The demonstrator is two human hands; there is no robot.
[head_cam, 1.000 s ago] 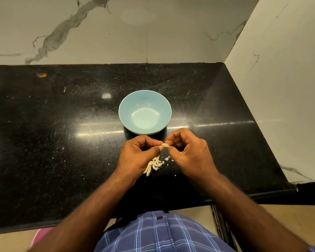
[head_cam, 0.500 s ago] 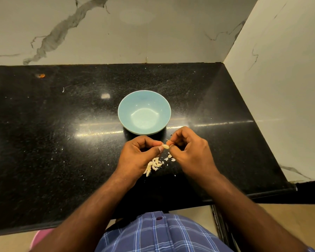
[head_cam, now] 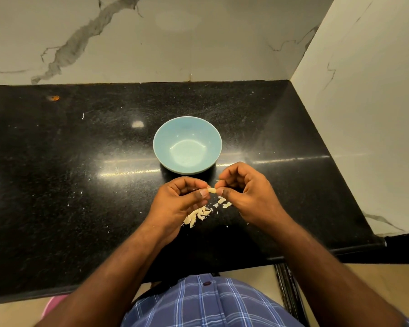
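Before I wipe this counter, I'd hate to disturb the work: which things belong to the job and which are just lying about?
Part of the job: left hand, right hand, the pale piece both pinch, pile of pale bits beneath, blue bowl.
Just lying about: orange scrap, white fleck, both far left on the counter.

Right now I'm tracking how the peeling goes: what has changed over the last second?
A few more bits of skin have dropped onto the counter under the right hand, whose grip has picked at the clove and drawn slightly up and away. The left hand keeps pinching the clove; the blue bowl and the pile of peels stayed put.
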